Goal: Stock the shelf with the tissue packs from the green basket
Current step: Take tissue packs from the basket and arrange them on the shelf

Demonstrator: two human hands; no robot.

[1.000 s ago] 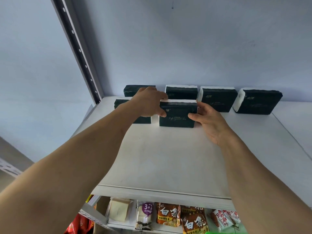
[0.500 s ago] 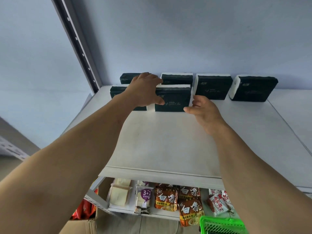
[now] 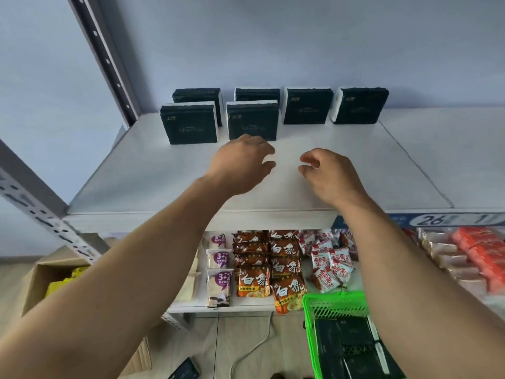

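Observation:
Several dark green tissue packs stand upright on the white top shelf (image 3: 355,170), in a back row and a front row. The front row has one pack at the left (image 3: 190,124) and one beside it (image 3: 252,121). My left hand (image 3: 240,165) hovers just in front of that second pack, fingers loosely curled, holding nothing. My right hand (image 3: 328,173) hangs beside it over the bare shelf, also empty. The green basket (image 3: 336,305) sits low at the bottom right with more dark packs (image 3: 344,340) inside.
A grey slotted upright (image 3: 106,58) runs up the shelf's left corner. The lower shelf holds instant noodle bags (image 3: 284,266) and snack packets (image 3: 330,263). A cardboard box (image 3: 49,272) with yellow items stands on the floor at left, and a white cable (image 3: 254,346) trails there.
Both hands have let go of the front tissue pack and pulled back toward me. The view has tilted down, bringing the lower shelf and green basket into sight.

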